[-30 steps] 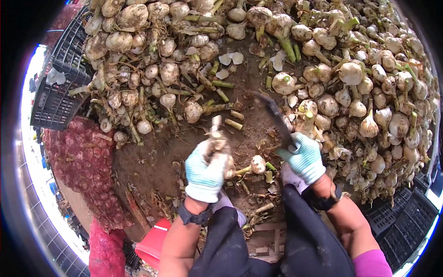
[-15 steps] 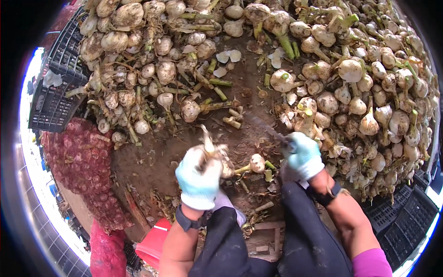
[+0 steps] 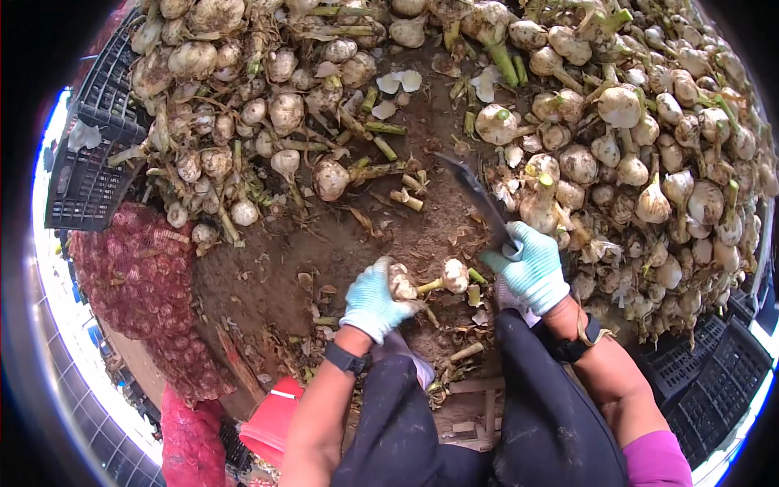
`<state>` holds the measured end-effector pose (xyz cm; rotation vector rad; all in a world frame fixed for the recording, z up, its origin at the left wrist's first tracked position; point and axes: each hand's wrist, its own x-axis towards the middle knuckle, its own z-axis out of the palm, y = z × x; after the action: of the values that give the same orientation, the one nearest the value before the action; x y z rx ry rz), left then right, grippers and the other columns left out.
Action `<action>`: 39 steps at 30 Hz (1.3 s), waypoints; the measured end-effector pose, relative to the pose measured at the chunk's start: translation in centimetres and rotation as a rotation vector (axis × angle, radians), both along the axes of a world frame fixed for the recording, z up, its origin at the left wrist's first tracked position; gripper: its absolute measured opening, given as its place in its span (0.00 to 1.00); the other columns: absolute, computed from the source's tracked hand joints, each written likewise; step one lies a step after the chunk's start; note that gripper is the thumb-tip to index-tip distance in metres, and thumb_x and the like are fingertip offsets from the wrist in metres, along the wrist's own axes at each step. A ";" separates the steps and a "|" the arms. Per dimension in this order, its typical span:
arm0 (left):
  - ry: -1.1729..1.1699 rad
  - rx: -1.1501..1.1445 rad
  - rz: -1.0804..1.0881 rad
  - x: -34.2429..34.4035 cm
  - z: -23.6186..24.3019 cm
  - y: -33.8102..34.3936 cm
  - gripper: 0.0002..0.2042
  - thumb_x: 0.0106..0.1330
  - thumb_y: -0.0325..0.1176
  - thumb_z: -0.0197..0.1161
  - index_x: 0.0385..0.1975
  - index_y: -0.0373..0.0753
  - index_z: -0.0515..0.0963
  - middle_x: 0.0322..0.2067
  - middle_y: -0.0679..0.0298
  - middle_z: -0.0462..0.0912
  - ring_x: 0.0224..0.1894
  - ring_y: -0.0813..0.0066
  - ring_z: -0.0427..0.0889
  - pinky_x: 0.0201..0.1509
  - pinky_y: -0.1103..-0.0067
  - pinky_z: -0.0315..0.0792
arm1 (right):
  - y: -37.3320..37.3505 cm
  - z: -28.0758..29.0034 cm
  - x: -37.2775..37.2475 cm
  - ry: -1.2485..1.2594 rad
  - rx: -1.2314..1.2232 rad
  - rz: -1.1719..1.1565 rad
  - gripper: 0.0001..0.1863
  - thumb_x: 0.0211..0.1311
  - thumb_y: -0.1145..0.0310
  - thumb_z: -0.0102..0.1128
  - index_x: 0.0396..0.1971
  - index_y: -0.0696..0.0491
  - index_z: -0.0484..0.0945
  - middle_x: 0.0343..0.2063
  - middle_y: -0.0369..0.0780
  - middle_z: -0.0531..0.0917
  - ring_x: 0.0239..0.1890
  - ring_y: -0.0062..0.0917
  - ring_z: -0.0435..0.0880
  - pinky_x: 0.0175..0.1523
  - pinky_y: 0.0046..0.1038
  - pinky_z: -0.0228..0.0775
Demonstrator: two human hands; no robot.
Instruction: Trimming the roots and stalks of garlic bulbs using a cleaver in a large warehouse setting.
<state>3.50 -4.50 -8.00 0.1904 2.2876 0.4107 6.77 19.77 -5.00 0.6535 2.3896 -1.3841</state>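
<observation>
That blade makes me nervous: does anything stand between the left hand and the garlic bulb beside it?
Nothing visible does: the left hand appears to touch the garlic bulb. The knife, in the right hand, is off to the right; a second bulb lies beyond.

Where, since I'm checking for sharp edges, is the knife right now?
In the head view, right of centre: the knife is in the right hand, just left of the right garlic pile.
</observation>
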 end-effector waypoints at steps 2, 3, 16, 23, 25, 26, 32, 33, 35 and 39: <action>-0.001 -0.044 -0.036 -0.1 -0.5 0.2 0.42 0.32 0.47 0.75 0.50 0.34 0.66 0.42 0.50 0.77 0.44 0.55 0.78 0.49 0.71 0.72 | -0.7 0.5 0.0 0.023 0.031 0.102 0.14 0.44 0.62 0.67 0.29 0.53 0.77 0.22 0.43 0.79 0.25 0.37 0.79 0.32 0.31 0.72; -0.011 0.058 0.088 -0.2 -0.2 0.2 0.41 0.32 0.45 0.75 0.49 0.33 0.66 0.41 0.52 0.77 0.43 0.58 0.78 0.49 0.73 0.72 | -1.0 1.1 -0.1 0.082 0.089 0.163 0.13 0.46 0.62 0.66 0.29 0.53 0.77 0.23 0.43 0.79 0.25 0.38 0.79 0.32 0.32 0.72; -0.132 0.819 0.581 -2.1 6.0 3.3 0.30 0.48 0.32 0.71 0.51 0.34 0.64 0.40 0.59 0.76 0.42 0.73 0.77 0.47 0.77 0.74 | -2.8 4.6 0.1 0.481 0.247 0.677 0.07 0.42 0.70 0.56 0.25 0.51 0.71 0.19 0.40 0.73 0.19 0.33 0.76 0.21 0.33 0.66; -0.153 0.845 0.666 -1.7 5.9 3.5 0.31 0.47 0.40 0.71 0.50 0.35 0.65 0.40 0.60 0.76 0.43 0.75 0.76 0.49 0.78 0.71 | -2.8 2.6 0.4 0.500 0.144 0.570 0.13 0.37 0.72 0.58 0.29 0.52 0.73 0.20 0.41 0.74 0.22 0.35 0.77 0.23 0.34 0.67; -0.163 0.843 0.649 -1.7 6.4 3.6 0.30 0.48 0.41 0.70 0.49 0.35 0.66 0.40 0.61 0.76 0.42 0.76 0.76 0.48 0.79 0.71 | -2.7 2.4 0.4 0.545 0.102 0.534 0.15 0.35 0.73 0.59 0.30 0.52 0.73 0.20 0.41 0.74 0.23 0.37 0.77 0.26 0.34 0.68; -0.198 0.871 0.701 -1.7 6.5 3.7 0.30 0.49 0.41 0.70 0.49 0.35 0.66 0.40 0.61 0.76 0.42 0.75 0.76 0.48 0.79 0.70 | -2.7 2.2 0.4 0.549 0.105 0.526 0.16 0.35 0.73 0.59 0.30 0.53 0.73 0.20 0.41 0.74 0.24 0.37 0.77 0.26 0.34 0.68; -0.237 0.940 0.773 -0.7 7.0 3.3 0.29 0.50 0.42 0.69 0.48 0.35 0.66 0.39 0.62 0.75 0.42 0.76 0.76 0.49 0.79 0.71 | -2.8 1.5 0.7 0.597 0.085 0.514 0.18 0.33 0.71 0.62 0.31 0.54 0.74 0.21 0.41 0.75 0.25 0.38 0.76 0.28 0.35 0.68; -0.203 0.889 0.721 -0.7 7.4 3.4 0.28 0.51 0.41 0.68 0.48 0.34 0.67 0.39 0.62 0.76 0.42 0.76 0.76 0.49 0.79 0.71 | -2.5 1.3 0.6 0.603 0.076 0.514 0.19 0.34 0.70 0.64 0.33 0.55 0.74 0.21 0.42 0.75 0.24 0.38 0.76 0.28 0.35 0.67; -0.288 1.055 0.835 -0.5 7.6 3.0 0.25 0.51 0.38 0.65 0.47 0.33 0.67 0.40 0.61 0.76 0.41 0.75 0.77 0.48 0.79 0.72 | -1.9 1.8 0.4 0.515 0.139 0.541 0.19 0.33 0.70 0.66 0.32 0.55 0.74 0.21 0.42 0.76 0.23 0.38 0.76 0.28 0.35 0.67; -0.306 1.121 0.811 -0.8 7.9 2.7 0.22 0.55 0.37 0.61 0.47 0.32 0.68 0.39 0.60 0.78 0.41 0.73 0.78 0.46 0.76 0.73 | -1.9 1.8 0.7 0.570 0.172 0.507 0.16 0.33 0.73 0.64 0.29 0.54 0.75 0.19 0.42 0.76 0.22 0.38 0.77 0.26 0.33 0.68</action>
<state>2.74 -1.77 -0.11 -0.2593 1.5033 1.9497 7.43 17.87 -3.20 -0.3644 2.8374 -1.2557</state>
